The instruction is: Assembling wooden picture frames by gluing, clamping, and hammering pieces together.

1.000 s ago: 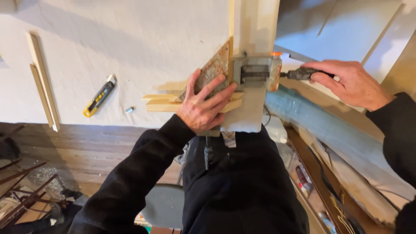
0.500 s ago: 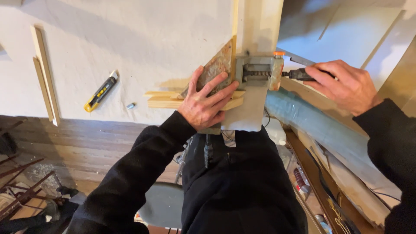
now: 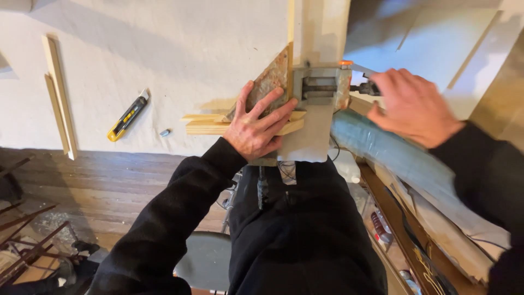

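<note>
- Left hand lies flat with fingers spread apart, palm down, pressing on a rusty brown triangular plate and the stacked wooden strips beneath it, at the near edge of the table.
- Right hand is blurred; I see its fingers curled together around the dark handle of a metal clamp, with an orange tip just above.
- That clamp sits just to the right of the triangular plate, gripping a pale upright board that rises from the table edge.
- On the white table top, well to the left of the hands, I see a yellow and black utility knife lying at a slant, and a small pale blue bit near it.
- Further left, two thin wooden slats lie side by side, running towards the table edge.
- Below the right hand I see a long grey-blue roll slanting down to the right.
- Both arms wear black sleeves; a wooden floor shows below the table.
</note>
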